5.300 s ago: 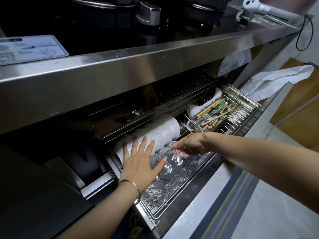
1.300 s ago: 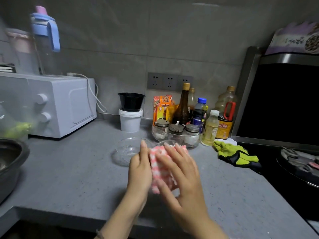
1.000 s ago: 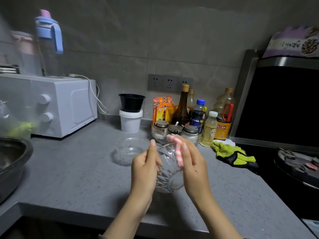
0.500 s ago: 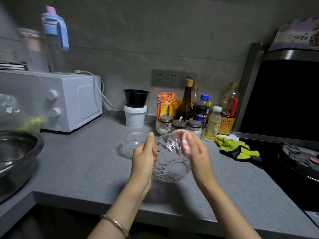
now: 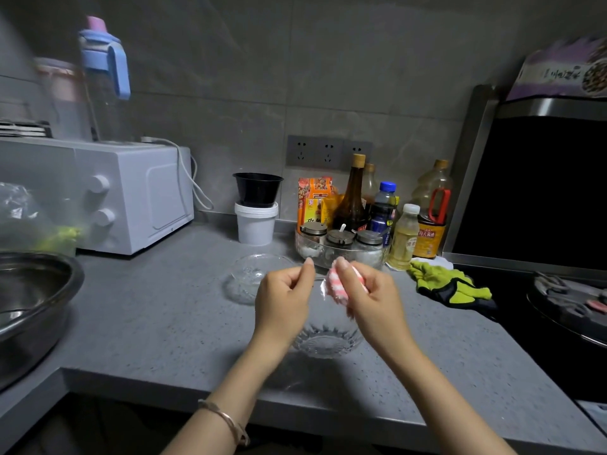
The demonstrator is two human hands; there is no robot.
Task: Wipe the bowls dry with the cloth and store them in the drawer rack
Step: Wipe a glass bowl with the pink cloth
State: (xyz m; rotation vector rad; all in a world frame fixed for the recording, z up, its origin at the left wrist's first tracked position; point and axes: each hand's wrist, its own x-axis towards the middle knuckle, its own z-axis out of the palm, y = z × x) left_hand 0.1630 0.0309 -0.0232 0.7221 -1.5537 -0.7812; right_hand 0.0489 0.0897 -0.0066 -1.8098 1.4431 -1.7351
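Note:
I hold a clear cut-glass bowl (image 5: 325, 339) upright above the grey counter (image 5: 164, 323). My left hand (image 5: 284, 298) grips its left rim between thumb and fingers. My right hand (image 5: 371, 300) presses a bunched pink-and-white cloth (image 5: 336, 287) against the bowl's right rim. A second glass bowl (image 5: 253, 279) sits on the counter just behind my left hand. The drawer rack is out of view.
A white microwave (image 5: 131, 195) stands at the left with bottles on top. A steel basin (image 5: 29, 307) sits at the left edge. Condiment bottles and jars (image 5: 361, 221) line the back wall. Green gloves (image 5: 450, 285) lie beside the black stove (image 5: 542, 290) at the right.
Since the drawer five seconds ago, I have turned to the counter. Over the last second the bowl tipped from tilted to upright and the cloth moved from its outside to the right rim.

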